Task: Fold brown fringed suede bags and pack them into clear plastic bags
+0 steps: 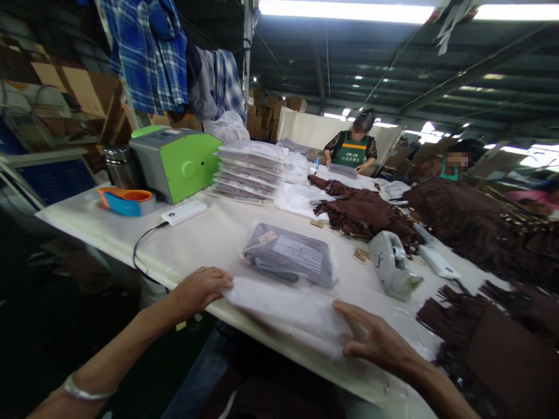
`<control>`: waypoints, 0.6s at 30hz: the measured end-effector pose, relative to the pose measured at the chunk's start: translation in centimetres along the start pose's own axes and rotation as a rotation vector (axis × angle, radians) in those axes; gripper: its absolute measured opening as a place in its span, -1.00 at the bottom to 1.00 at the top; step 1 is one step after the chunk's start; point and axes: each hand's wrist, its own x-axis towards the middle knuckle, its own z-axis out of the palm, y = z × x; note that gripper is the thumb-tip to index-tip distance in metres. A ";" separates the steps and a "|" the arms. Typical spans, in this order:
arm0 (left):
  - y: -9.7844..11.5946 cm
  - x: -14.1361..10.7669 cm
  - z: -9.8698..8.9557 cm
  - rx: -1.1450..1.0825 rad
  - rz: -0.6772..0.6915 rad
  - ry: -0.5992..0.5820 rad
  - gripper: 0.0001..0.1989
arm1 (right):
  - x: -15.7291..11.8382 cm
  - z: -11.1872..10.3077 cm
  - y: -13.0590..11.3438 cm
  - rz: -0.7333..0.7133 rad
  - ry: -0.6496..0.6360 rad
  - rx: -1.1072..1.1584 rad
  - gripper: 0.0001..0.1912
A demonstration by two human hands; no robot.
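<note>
A white, translucent plastic sheet or bag (283, 311) lies along the front edge of the table, stretched between my two hands. My left hand (205, 289) pinches its left end, fingers pressed together. At the right end, my right hand (371, 334) has its thumb and fingers around the plastic's edge. Just behind the plastic lies a flat grey packet in clear wrap (290, 253), with a pale printed label and a small tag on it.
A green and grey machine (179, 163), a tape roll (128, 201), a white power bank (184, 213) and stacked packets (248, 171) stand at the left. A tape dispenser (392, 265) and brown fringed fabric (502, 343) are right. Two people work beyond.
</note>
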 end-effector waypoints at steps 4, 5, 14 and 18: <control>-0.5 0.1 0.2 -0.165 -0.099 0.085 -0.78 | -1.8 1.4 0.9 -0.043 0.147 -0.049 -0.34; -0.4 0.3 0.2 -0.217 -0.139 0.111 -0.77 | -1.7 1.9 1.0 -0.066 0.209 -0.067 -0.42; 0.6 2.4 -0.4 -0.542 -0.425 0.249 -0.69 | 0.4 3.5 1.2 -0.174 0.487 0.115 -0.73; 0.8 3.5 0.2 -0.647 -0.474 0.372 -0.68 | 1.6 4.3 0.6 0.204 0.570 0.564 -0.55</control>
